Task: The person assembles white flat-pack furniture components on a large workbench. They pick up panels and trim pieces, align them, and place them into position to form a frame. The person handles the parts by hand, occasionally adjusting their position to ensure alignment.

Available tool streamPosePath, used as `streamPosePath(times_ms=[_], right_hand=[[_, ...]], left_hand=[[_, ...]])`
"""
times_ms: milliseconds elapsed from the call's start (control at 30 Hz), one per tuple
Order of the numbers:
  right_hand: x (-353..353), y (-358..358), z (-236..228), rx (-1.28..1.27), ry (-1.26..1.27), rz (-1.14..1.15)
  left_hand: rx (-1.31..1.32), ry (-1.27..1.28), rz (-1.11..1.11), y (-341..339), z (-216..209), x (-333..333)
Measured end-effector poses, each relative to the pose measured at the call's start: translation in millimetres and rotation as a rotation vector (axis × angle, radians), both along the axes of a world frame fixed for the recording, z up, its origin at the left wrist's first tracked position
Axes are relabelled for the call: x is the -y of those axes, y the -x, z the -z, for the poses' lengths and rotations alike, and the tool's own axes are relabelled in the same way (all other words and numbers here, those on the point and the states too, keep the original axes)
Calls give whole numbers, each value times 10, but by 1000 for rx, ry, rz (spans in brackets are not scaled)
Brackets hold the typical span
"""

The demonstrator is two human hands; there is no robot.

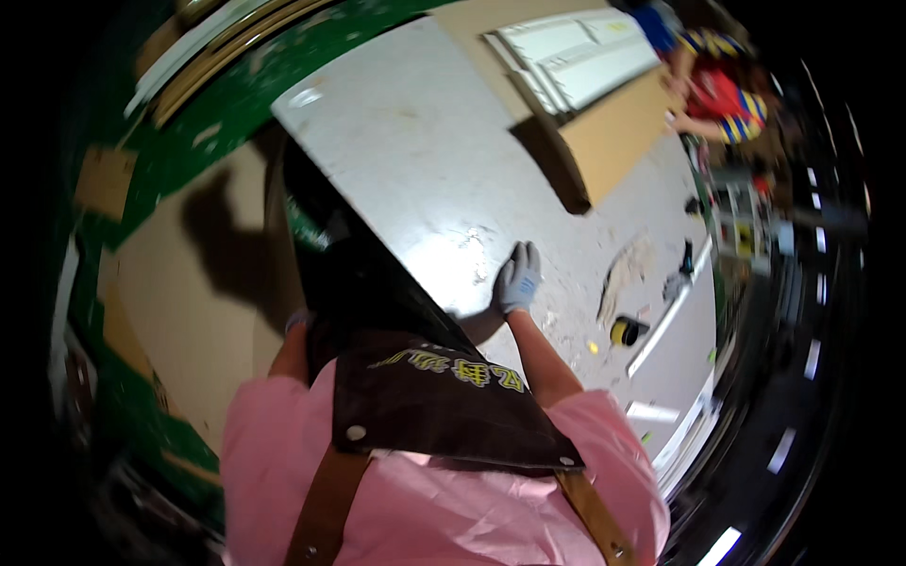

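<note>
My right hand (519,276), in a light grey-blue work glove, lies flat on the grey tabletop (406,123), fingers together and stretched out, nothing in it. Low on the left is my left hand (299,320); only a bit of its glove shows beside the edge of a big tan cardboard sheet (170,283). Its fingers are hidden, so I cannot tell whether it grips the sheet. A dark gap separates the sheet from the table, and a shadow falls across the sheet.
White panels (576,57) rest on brown cardboard (618,137) at the table's far end, where a co-worker in red with striped sleeves (741,118) stands. Rightward lie a crumpled beige cloth (623,274), a tape roll (623,330) and a white strip (670,311). Long boards (217,57) lie on the green floor.
</note>
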State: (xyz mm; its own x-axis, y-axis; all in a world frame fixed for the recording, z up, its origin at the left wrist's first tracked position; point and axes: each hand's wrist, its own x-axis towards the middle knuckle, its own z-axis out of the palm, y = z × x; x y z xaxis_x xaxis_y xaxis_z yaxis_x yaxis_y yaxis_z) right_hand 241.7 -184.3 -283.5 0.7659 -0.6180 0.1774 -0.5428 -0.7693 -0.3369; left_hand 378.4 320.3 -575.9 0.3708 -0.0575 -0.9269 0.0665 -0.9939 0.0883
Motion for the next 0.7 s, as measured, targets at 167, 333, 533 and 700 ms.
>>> streamPosePath(times_ms=[167,333,533,700], right_hand=[[-28,-3,-103,81,66,25],[-62,145,-131,127,23,72],[20,289,-73,210,7,39],[250,835,-387,257,-223,345]], left_hand=[[216,164,185,317,-23,-332],[316,-85,155,138,-635,-357],[357,124,66,-405,-1000,-239],[397,300,-105,-624,-1263,81]])
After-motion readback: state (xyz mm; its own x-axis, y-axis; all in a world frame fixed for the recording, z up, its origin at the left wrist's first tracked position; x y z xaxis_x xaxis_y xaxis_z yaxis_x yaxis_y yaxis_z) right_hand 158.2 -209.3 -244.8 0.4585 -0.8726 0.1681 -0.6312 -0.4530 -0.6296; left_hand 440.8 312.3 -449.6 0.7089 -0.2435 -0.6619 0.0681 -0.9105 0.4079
